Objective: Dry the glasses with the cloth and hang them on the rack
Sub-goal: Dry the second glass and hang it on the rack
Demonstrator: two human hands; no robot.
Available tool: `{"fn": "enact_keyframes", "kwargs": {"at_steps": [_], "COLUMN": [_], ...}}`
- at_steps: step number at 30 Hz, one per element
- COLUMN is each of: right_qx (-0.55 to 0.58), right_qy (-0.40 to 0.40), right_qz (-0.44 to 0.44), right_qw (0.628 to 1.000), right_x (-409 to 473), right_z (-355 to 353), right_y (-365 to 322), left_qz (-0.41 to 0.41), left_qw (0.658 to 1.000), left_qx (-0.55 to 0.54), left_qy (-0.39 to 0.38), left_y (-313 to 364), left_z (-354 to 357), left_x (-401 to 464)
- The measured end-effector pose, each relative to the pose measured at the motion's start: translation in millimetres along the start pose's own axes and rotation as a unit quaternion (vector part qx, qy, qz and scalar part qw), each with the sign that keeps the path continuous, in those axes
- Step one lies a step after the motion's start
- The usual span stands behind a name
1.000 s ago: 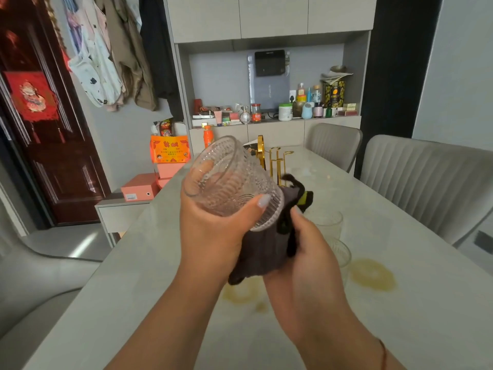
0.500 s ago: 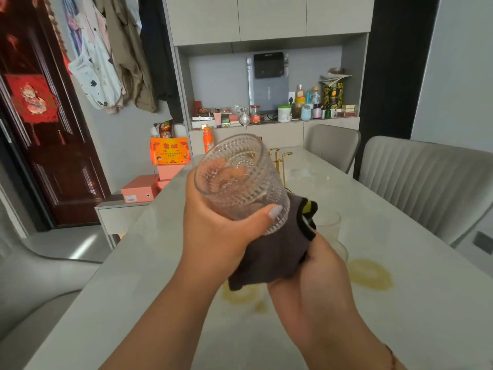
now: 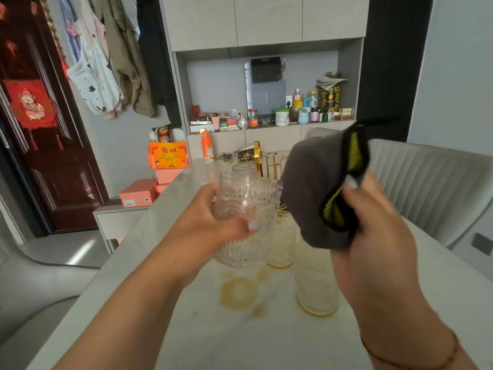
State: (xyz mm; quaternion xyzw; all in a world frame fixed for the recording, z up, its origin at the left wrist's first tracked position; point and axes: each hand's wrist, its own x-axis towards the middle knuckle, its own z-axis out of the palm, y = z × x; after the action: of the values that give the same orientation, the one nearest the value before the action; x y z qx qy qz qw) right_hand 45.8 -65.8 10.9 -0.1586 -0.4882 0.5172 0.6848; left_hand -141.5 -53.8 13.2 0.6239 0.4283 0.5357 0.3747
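- Left hand wrapped round ribbed glass, raised over table.
- Right hand clutched bunched cloth, just beside glass.
- Judged drying near done; next: invert glass onto gold rack behind.
- 2 glasses waiting below.

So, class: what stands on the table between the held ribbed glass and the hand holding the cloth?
In the head view, two glasses stand on the table there.
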Motion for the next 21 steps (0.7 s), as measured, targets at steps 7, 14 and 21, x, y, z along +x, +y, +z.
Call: {"fn": "enact_keyframes", "kwargs": {"at_steps": [7,14,21], "right_qx": [-0.134,-0.26,-0.333], "right_qy": [-0.11,-0.092,0.095], "right_qz": [-0.012,-0.077,-0.18], "right_qw": [0.985,0.958,0.921], "right_x": [2,23,47], "right_z": [-1,-3,-9], "right_y": [-7,-2,13], "left_qz": [-0.111,-0.173,-0.217], "left_qw": [0.965,0.905,0.86], "left_qx": [-0.161,-0.309,-0.461], "left_qy": [-0.175,-0.235,-0.01], "left_y": [11,0,-4], "left_z": [5,14,51], "left_x": [3,6,-7]}}
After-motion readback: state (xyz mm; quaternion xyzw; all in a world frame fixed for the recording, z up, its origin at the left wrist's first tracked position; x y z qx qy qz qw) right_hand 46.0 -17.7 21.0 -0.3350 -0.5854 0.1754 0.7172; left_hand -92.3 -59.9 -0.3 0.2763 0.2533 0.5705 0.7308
